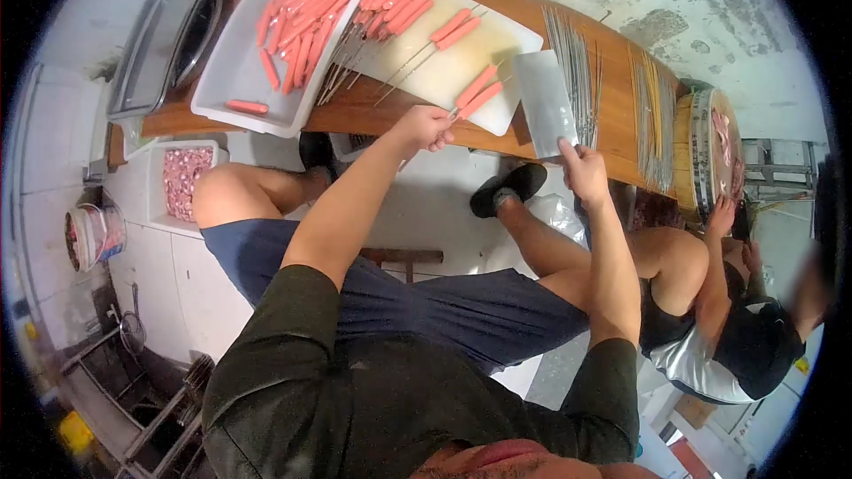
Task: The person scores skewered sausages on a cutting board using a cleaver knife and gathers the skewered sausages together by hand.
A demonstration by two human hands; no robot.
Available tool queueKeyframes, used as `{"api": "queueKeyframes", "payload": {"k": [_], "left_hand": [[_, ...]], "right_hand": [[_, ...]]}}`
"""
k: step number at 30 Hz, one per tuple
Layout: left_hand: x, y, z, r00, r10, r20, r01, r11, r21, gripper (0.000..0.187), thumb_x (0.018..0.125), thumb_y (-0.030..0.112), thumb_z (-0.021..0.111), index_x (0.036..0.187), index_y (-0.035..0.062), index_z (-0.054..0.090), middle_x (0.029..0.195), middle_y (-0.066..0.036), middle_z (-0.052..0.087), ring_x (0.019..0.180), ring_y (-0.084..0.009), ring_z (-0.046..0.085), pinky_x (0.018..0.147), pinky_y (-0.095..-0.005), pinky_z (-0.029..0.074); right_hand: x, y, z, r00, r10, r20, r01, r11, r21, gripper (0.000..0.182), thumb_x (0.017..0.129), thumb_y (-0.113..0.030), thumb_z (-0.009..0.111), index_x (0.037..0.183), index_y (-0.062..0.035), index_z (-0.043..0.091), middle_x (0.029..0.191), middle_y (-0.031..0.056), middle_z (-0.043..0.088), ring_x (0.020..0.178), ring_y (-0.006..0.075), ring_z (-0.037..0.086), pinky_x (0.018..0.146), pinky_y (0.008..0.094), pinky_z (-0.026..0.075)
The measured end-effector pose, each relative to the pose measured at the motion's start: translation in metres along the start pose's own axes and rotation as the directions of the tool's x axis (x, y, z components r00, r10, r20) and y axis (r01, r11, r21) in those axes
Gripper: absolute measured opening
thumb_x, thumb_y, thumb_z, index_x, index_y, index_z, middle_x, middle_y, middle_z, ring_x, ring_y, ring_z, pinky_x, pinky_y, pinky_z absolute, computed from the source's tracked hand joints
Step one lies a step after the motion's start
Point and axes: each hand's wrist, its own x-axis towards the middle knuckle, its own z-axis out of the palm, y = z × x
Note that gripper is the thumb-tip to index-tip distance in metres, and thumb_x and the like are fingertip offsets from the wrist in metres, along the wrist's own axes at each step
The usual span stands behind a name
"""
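My left hand (429, 129) is closed around the lower ends of skewers that carry two pink sausages (479, 93), above the front edge of the white cutting board (470, 40). A broad cleaver (544, 102) is in my right hand (581, 168), its blade upright just right of the board. More skewered sausages (454, 28) lie on the board, with a thicker group (395, 2) at its left end. Bare metal skewers (577, 62) lie on the wooden table (621, 71) behind the cleaver.
A white bin (213, 80) of loose sausages and metal trays (164, 35) stand at the left. Chopped meat fills a low tub (188, 182). More skewers (652, 115) lie at the right, near a round chopping block (701, 151) with meat, where another person (710, 302) sits.
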Motion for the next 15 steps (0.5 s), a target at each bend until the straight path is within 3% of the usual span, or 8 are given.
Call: {"api": "queueKeyframes", "payload": {"k": [3, 10, 11, 15], "left_hand": [[0.001, -0.006, -0.004, 0.999, -0.038, 0.032, 0.041, 0.995, -0.095, 0.026, 0.096, 0.022, 0.059, 0.102, -0.0025, 0.061, 0.083, -0.009, 0.064, 0.062, -0.0122, 0.056, 0.053, -0.0278, 0.045], [0.000, -0.018, -0.011, 0.997, 0.022, 0.081, -0.011, 0.991, -0.131, 0.018, 0.093, 0.016, 0.059, 0.095, -0.0021, 0.061, 0.079, -0.008, 0.063, 0.059, -0.0120, 0.054, 0.050, -0.0263, 0.042], [0.002, -0.018, -0.009, 0.998, 0.015, 0.068, -0.007, 0.993, -0.120, 0.017, 0.092, 0.015, 0.059, 0.094, -0.0018, 0.061, 0.077, -0.007, 0.062, 0.057, -0.0116, 0.053, 0.048, -0.0260, 0.041], [0.003, -0.015, -0.004, 1.000, -0.014, 0.012, 0.015, 0.997, -0.077, 0.016, 0.092, 0.016, 0.059, 0.088, 0.0000, 0.061, 0.070, -0.004, 0.058, 0.052, -0.0099, 0.048, 0.043, -0.0254, 0.035]], "right_hand": [[0.014, -0.010, 0.014, 0.999, -0.046, -0.001, 0.045, 0.984, -0.171, 0.052, 0.089, -0.043, 0.066, 0.081, 0.0077, 0.063, 0.060, 0.0055, 0.057, 0.051, 0.0143, 0.052, 0.050, 0.0306, 0.043], [0.018, -0.034, 0.043, 0.997, -0.001, 0.079, 0.025, 0.953, -0.301, 0.055, 0.089, -0.047, 0.065, 0.090, 0.0086, 0.068, 0.070, 0.0141, 0.066, 0.062, 0.0190, 0.064, 0.062, 0.0343, 0.051], [0.024, -0.025, 0.049, 0.997, -0.043, 0.070, 0.063, 0.951, -0.302, 0.056, 0.088, -0.048, 0.064, 0.094, 0.0077, 0.069, 0.078, 0.0169, 0.070, 0.071, 0.0233, 0.068, 0.070, 0.0354, 0.052], [0.036, -0.018, 0.063, 0.993, -0.078, 0.084, 0.104, 0.921, -0.376, 0.055, 0.087, -0.050, 0.063, 0.092, 0.0047, 0.071, 0.080, 0.0197, 0.070, 0.078, 0.0315, 0.068, 0.076, 0.0385, 0.051]]}}
